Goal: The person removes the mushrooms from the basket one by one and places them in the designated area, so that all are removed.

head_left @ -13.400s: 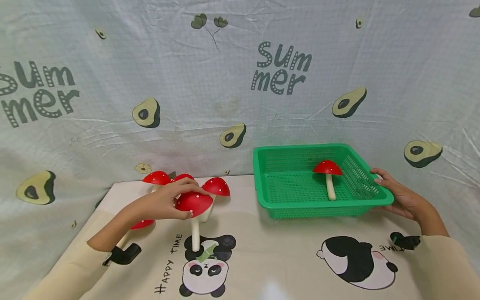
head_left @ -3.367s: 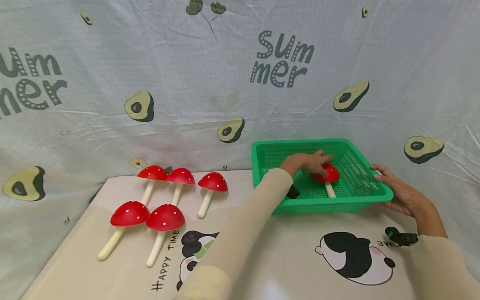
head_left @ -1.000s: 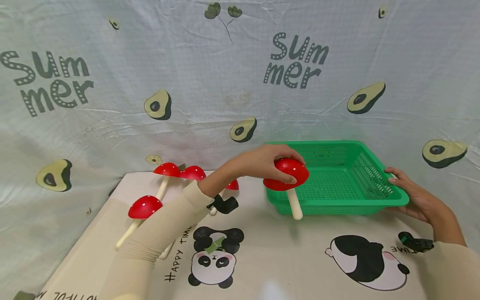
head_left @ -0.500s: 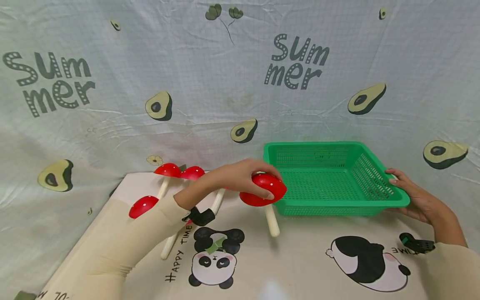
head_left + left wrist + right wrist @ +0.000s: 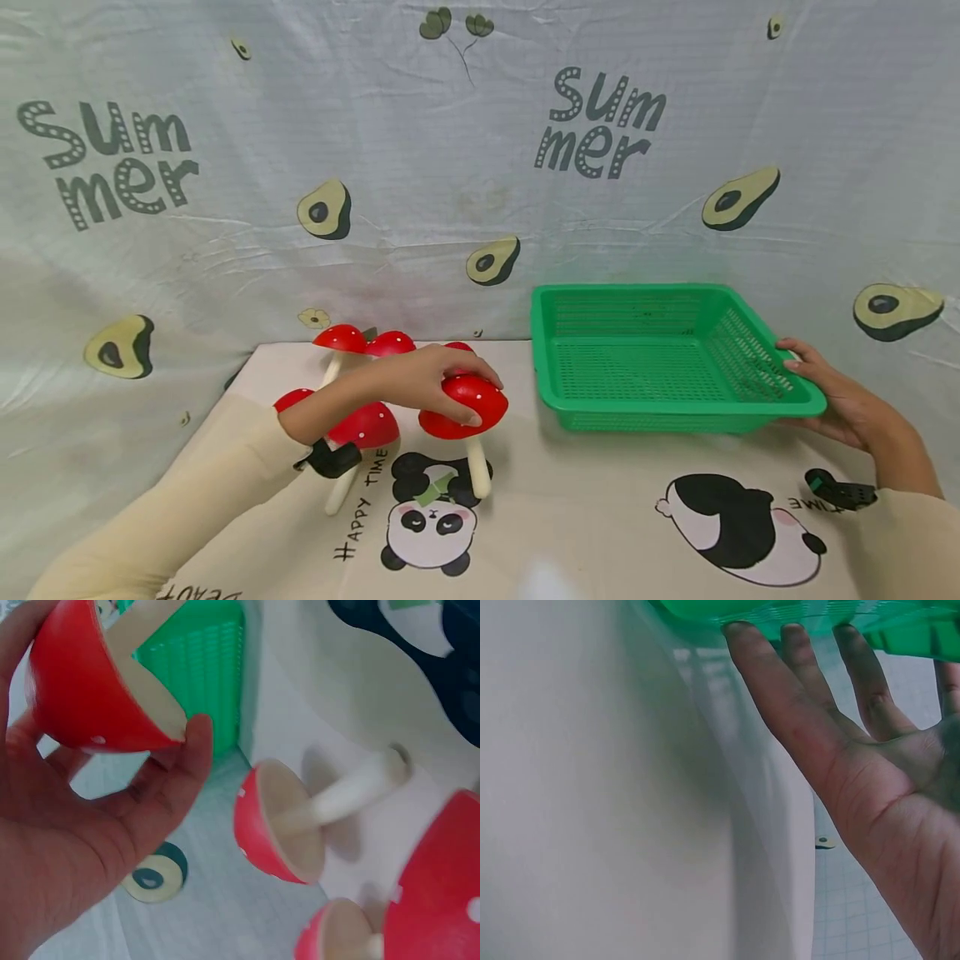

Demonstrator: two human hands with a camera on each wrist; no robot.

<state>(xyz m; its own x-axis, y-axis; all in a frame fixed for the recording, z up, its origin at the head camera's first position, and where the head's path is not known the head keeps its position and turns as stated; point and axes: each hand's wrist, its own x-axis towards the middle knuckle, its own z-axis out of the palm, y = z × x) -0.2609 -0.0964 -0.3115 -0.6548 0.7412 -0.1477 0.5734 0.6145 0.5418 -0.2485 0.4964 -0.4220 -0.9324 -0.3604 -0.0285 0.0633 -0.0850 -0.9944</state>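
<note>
My left hand (image 5: 423,379) holds a red-capped toy mushroom (image 5: 483,402) by its cap, above the table left of the green basket. Its cream stem points down. In the left wrist view my thumb and fingers curl round the cap (image 5: 82,690). Several like mushrooms stand or lie at the left, among them a mushroom (image 5: 367,425) partly under my wrist and a mushroom (image 5: 341,339) at the back. My right hand (image 5: 847,408) grips the right end of the green basket (image 5: 690,408); in the right wrist view, fingertips (image 5: 795,637) meet its underside.
The basket has perforated sides and nothing shows inside it. A printed cloth (image 5: 420,208) hangs behind the table. Panda drawings (image 5: 738,529) mark the pale tabletop (image 5: 585,500). Dark devices (image 5: 333,458) are strapped at both wrists.
Earlier my left hand reached to the mushroom in the basket. It has since lifted that mushroom out and carried it left over the table. My right hand has stayed at the basket's end.
</note>
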